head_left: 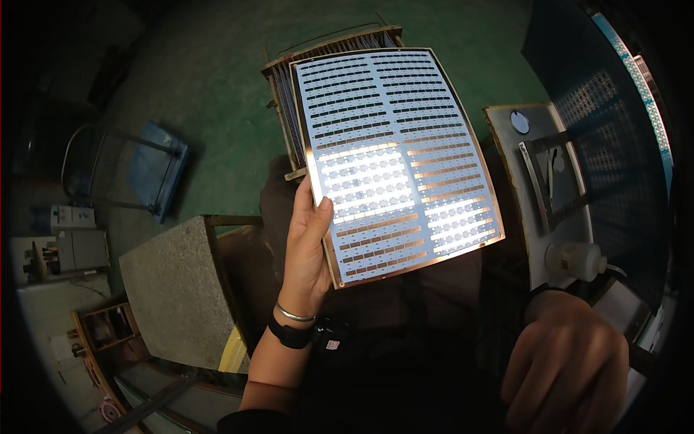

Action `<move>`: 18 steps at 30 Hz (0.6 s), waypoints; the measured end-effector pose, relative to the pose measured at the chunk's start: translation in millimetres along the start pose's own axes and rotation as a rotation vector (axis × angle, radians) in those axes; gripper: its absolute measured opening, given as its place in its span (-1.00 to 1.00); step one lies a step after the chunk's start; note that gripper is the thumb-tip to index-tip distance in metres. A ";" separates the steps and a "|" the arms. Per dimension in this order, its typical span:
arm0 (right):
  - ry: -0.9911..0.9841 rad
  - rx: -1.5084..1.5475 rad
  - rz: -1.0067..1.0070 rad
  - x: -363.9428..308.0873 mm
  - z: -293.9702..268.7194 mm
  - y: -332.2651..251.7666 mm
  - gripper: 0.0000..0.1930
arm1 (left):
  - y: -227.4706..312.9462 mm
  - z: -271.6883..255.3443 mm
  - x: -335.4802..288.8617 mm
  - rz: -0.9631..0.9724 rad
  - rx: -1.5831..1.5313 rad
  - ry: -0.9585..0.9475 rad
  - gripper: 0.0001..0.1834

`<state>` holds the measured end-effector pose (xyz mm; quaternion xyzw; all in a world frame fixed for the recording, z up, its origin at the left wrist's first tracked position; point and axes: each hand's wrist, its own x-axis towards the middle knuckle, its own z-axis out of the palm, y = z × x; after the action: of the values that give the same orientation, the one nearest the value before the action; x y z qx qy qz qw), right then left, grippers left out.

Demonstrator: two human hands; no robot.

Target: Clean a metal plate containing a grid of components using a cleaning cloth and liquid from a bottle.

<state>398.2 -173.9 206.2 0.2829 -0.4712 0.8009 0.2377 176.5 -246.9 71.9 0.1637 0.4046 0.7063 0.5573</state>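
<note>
My left hand grips a large circuit board panel by its left edge, thumb on the front face. The panel is held up and slightly tilted. Its face is white with rows of dark and copper-coloured slots, and bright light glares off the lower part. Behind it stands a slotted rack with thin upright dividers, partly hidden by the panel. My right hand is at the lower right, back upward and fingers curled under. Whatever it may hold is hidden. It is just below a white plastic bottle lying on its side.
At right, a bench bears a round white disc and a black frame, beside a tall dark blue perforated panel. A grey-topped table stands at left; beyond it is a blue trolley on the green floor.
</note>
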 end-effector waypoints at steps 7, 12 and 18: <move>0.193 -0.150 0.040 22.3 18.3 9.3 -0.80 | -1.3 -4.0 0.0 0.008 0.003 0.009 -0.44; 0.114 -0.217 0.016 19.1 9.3 6.5 -0.81 | -3.6 -4.1 1.5 -0.014 -0.053 0.002 -0.46; -0.049 -0.055 -0.027 -2.7 -6.9 6.0 -0.97 | -4.8 -4.9 1.7 -0.003 -0.024 0.015 -0.47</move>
<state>394.7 -170.7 197.9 0.3022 -0.4949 0.7772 0.2443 175.7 -247.1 64.9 0.1510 0.4005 0.7115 0.5572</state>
